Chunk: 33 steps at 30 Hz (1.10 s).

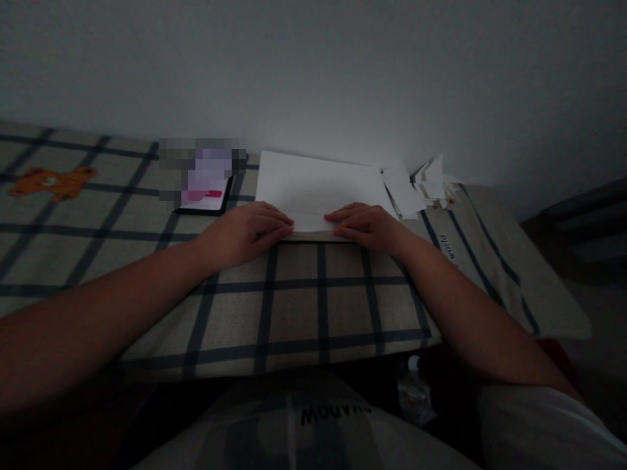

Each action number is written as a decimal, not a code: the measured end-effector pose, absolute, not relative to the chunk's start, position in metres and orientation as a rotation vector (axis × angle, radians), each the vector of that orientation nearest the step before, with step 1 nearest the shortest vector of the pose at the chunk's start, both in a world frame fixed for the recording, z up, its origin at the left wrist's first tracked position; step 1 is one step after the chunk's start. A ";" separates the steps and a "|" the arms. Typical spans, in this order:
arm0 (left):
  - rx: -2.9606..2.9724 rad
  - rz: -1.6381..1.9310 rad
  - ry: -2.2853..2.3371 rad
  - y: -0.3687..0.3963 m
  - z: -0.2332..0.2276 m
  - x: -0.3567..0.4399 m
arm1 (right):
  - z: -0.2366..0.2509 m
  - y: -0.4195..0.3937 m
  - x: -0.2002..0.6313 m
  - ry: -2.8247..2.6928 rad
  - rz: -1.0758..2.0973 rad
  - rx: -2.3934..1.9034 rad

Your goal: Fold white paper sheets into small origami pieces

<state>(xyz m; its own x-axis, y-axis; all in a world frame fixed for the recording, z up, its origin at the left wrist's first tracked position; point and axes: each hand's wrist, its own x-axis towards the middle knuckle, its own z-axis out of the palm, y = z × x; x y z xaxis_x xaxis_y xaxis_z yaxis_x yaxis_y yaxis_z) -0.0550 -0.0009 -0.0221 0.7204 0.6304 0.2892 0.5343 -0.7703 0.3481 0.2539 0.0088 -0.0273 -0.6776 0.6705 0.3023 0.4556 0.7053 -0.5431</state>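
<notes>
Lower frame: two bare forearms. At centre, left hand (249, 230) and right hand (365, 225), apart, fingers flat, press the folded near edge of one white paper sheet (318, 186) on the checked-cloth tabletop (304, 307); one phone (206, 189) upper left.

Single head-worn camera, looking forward and down from close range over the checked tabletop (318, 300); a pale wall (313, 72) fills the upper frame.

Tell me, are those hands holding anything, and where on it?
Nothing is lifted. Both the left hand and the right hand press flat on the near edge of the white paper sheet, which lies on the checked tablecloth.
</notes>
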 end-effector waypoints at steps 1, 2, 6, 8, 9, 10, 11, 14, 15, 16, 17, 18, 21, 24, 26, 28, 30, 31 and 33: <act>2.676 0.569 0.956 -0.001 -0.021 -0.053 | -0.027 0.009 0.254 -2.421 0.595 -0.863; 2.669 0.563 0.991 -0.002 -0.021 -0.052 | -0.028 0.009 0.254 -2.415 0.598 -0.866; 2.664 0.555 1.128 -0.001 -0.020 -0.045 | -0.031 0.011 0.253 -2.381 0.620 -0.886; 2.651 0.538 1.201 -0.001 -0.020 -0.042 | -0.032 0.012 0.252 -2.356 0.632 -0.902; 2.642 0.525 1.238 -0.001 -0.019 -0.041 | -0.032 0.012 0.251 -2.337 0.630 -0.918; 2.633 0.511 1.270 -0.002 -0.019 -0.040 | -0.033 0.012 0.251 -2.316 0.616 -0.942; 2.626 0.500 1.300 -0.002 -0.018 -0.039 | -0.033 0.012 0.249 -2.296 0.593 -0.970; 2.606 0.483 1.389 -0.004 -0.016 -0.036 | -0.033 0.011 0.246 -2.262 0.523 -1.051; 2.595 0.487 1.418 -0.004 -0.016 -0.035 | -0.032 0.010 0.244 -2.264 0.511 -1.068; 2.579 0.499 1.445 -0.004 -0.016 -0.035 | -0.032 0.010 0.243 -2.267 0.504 -1.083; 2.564 0.520 1.461 -0.003 -0.017 -0.035 | -0.032 0.010 0.242 -2.270 0.496 -1.098; 2.556 0.559 1.460 -0.002 -0.018 -0.035 | -0.031 0.010 0.241 -2.273 0.487 -1.110; 2.641 0.753 1.362 -0.001 -0.021 -0.038 | -0.031 0.011 0.238 -2.276 0.463 -1.119; 2.913 0.771 1.166 -0.006 -0.023 -0.040 | -0.033 0.013 0.236 -2.273 0.450 -1.108; 3.067 0.610 0.908 -0.013 -0.023 -0.038 | -0.033 0.013 0.235 -2.276 0.434 -1.096; 3.135 0.458 0.797 -0.019 -0.025 -0.034 | -0.033 0.013 0.234 -2.288 0.413 -1.080; 3.135 0.364 0.822 -0.022 -0.027 -0.031 | -0.032 0.014 0.234 -2.299 0.392 -1.080; 3.126 0.330 0.831 -0.022 -0.027 -0.031 | -0.032 0.014 0.233 -2.298 0.384 -1.092; 3.104 0.269 0.845 -0.021 -0.029 -0.031 | -0.031 0.014 0.233 -2.291 0.374 -1.135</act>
